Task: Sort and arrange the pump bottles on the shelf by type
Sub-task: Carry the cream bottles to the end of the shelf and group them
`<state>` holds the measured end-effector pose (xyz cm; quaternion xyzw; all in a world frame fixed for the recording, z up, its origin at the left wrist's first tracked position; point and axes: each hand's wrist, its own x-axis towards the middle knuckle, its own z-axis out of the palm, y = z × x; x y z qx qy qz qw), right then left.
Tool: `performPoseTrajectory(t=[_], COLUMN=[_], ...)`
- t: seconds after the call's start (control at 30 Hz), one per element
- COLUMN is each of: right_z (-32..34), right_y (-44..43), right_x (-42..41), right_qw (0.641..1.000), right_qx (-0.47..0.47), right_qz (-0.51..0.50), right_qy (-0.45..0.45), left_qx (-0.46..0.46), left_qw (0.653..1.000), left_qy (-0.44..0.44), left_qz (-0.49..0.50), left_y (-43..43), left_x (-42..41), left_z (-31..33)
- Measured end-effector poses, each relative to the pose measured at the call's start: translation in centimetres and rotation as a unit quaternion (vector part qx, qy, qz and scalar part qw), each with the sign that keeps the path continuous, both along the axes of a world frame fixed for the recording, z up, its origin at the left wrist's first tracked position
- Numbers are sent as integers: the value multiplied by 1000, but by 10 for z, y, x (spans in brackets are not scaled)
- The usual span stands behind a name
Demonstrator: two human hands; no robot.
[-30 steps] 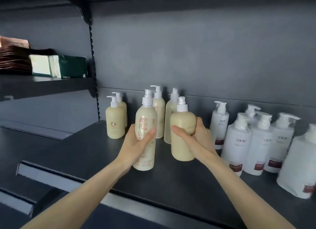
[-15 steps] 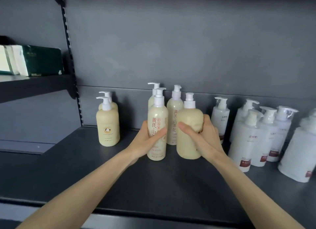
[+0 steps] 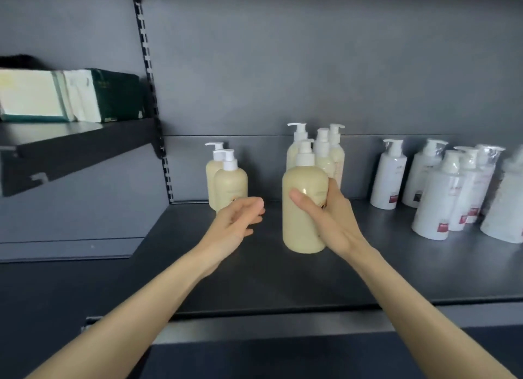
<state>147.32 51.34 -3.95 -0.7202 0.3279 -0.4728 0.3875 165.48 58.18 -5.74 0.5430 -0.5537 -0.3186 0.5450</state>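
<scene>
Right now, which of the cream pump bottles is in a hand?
The squat cream bottle at the front centre: the right hand wraps its side. The two squat ones at left and the tall ones behind stand untouched.

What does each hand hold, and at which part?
Right hand grips the wide cream plastic pump bottle around its body. Left hand holds nothing.

No text is legible. The tall cream bottles (image 3: 335,163) carry a faint vertical print, the white bottles (image 3: 388,177) bear small dark red labels, and the green box (image 3: 119,95) shows pale markings; all are too blurred to read.
</scene>
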Motion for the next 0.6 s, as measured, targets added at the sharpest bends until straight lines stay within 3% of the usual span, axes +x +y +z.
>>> performPoseTrajectory(t=[0.13,0.27,0.6], right_z=[-8,-12,-31], right_y=[7,14,12], right_x=[51,88,140], right_qw=[998,990,967], right_qx=[13,66,86], right_qz=[52,121,226], right_qy=[45,34,83], left_qx=[28,41,19], left_qw=[999,998,996], left_qy=[-22,-42,-85], left_qz=[-15,-26,-14], left_y=[22,34,36], left_x=[39,67,126], left_z=[-2,-3,-13])
